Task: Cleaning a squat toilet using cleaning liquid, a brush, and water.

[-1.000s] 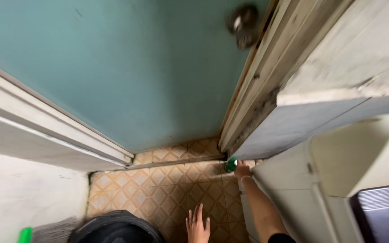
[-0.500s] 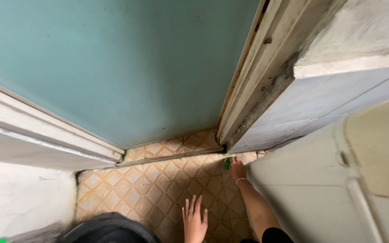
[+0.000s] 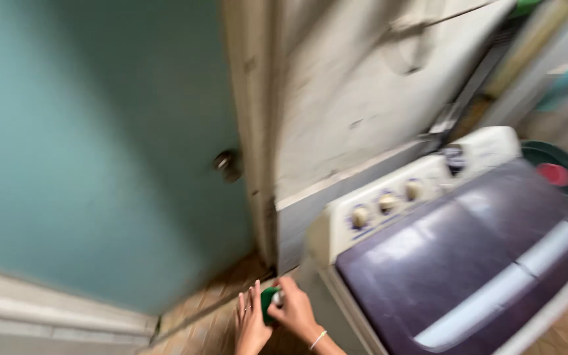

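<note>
One green object [image 3: 269,304], bottom centre of frame, too blurred to read its long axis or heading. Right hand [image 3: 295,310] grasps it; left hand [image 3: 250,322] pressed flat against its other side. One washing machine [image 3: 455,256] at right, three knobs [image 3: 388,202].
</note>
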